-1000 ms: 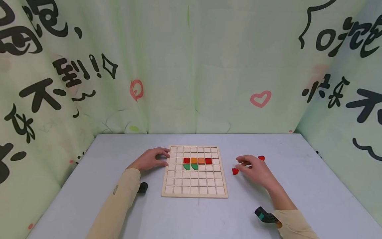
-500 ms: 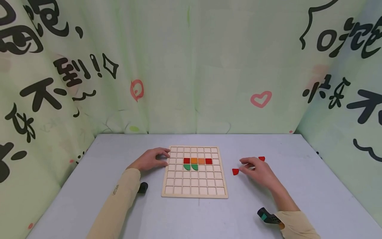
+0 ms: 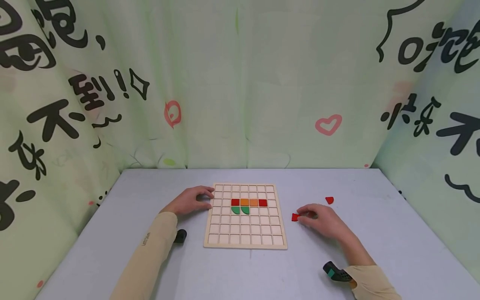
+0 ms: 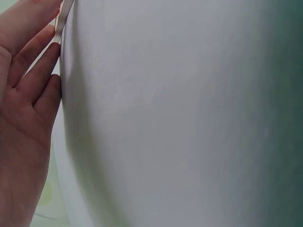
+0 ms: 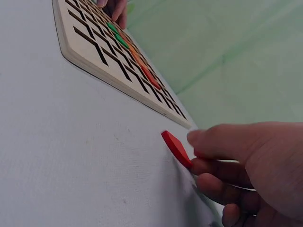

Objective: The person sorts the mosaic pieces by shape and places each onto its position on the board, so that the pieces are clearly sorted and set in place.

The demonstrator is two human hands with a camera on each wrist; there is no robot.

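A wooden grid board (image 3: 245, 249) lies mid-table. In its cells sit two red squares (image 3: 235, 202), two orange squares (image 3: 244, 202) and two green quarter-circle pieces (image 3: 235, 210). My left hand (image 3: 190, 200) rests against the board's left edge, thumb and fingers spread along it; the left wrist view shows the fingers (image 4: 45, 71) at that edge. Right of the board, my right hand (image 3: 321, 218) pinches a red tile (image 5: 176, 147) with one rounded edge between thumb and fingers. The tile stands tilted, partly hidden by the thumb. Another red quarter-circle piece (image 3: 329, 200) lies beyond that hand.
The white table (image 3: 150, 271) ends at a pale green curtain (image 3: 262, 83) with black lettering, which also closes both sides. A black wrist device (image 3: 335, 273) is worn at the right sleeve, another (image 3: 180, 236) at the left.
My right hand first drew back slightly right, then came down and left to the nearer red tile and took hold of it. The left hand and board stay put.
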